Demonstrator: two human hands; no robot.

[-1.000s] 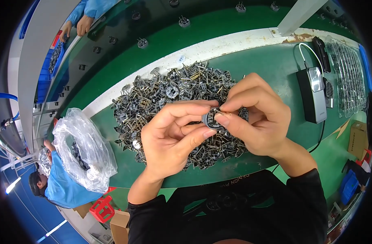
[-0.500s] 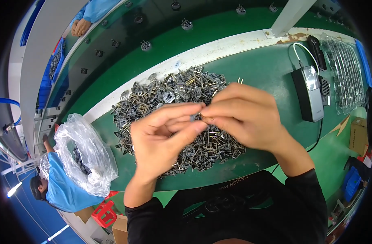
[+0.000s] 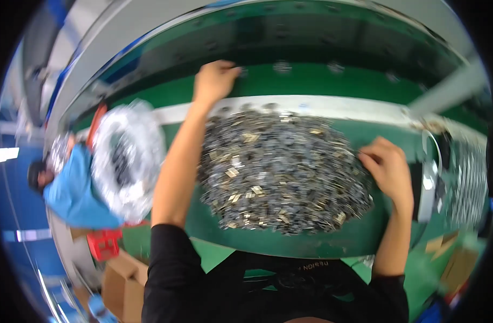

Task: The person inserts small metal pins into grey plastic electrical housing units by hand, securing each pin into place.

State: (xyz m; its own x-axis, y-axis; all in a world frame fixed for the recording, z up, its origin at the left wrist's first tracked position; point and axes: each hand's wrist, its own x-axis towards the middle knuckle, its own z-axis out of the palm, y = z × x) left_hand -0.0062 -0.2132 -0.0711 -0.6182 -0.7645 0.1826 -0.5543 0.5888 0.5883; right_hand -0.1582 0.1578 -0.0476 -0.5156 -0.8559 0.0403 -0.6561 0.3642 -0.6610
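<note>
Green bench (image 3: 332, 245) is carrying a wide heap of small grey and brass-coloured metal parts (image 3: 281, 169), spreading across its middle between both arms. Whole frame is smearing with motion blur, so single parts are not resolving. Left hand (image 3: 215, 81) is reaching far over the heap to the dark green belt (image 3: 322, 81) beyond the white strip (image 3: 322, 105) at the bench's far edge; fingers are curling loosely with the tips pointing right, next to a small dark part (image 3: 242, 71) on the belt. Cannot tell whether the hand is pinching that part or only lying beside it. More small dark parts are sitting spaced along the belt, further right. Right hand (image 3: 387, 167) is resting at the right edge of the heap, fingers bending down and touching the parts there; whether anything is held inside is not showing. Black sleeves are covering both upper arms, forearms bare. Left of the left arm a crumpled clear plastic bag (image 3: 127, 156) is lying at the bench's end. Beyond it another person in a blue top (image 3: 74, 194) is sitting lower down. A red crate (image 3: 103, 245) and cardboard boxes (image 3: 122, 285) are standing below the bench edge. At far right a dark box with a cable (image 3: 437, 177) is lying just beside the right hand.
</note>
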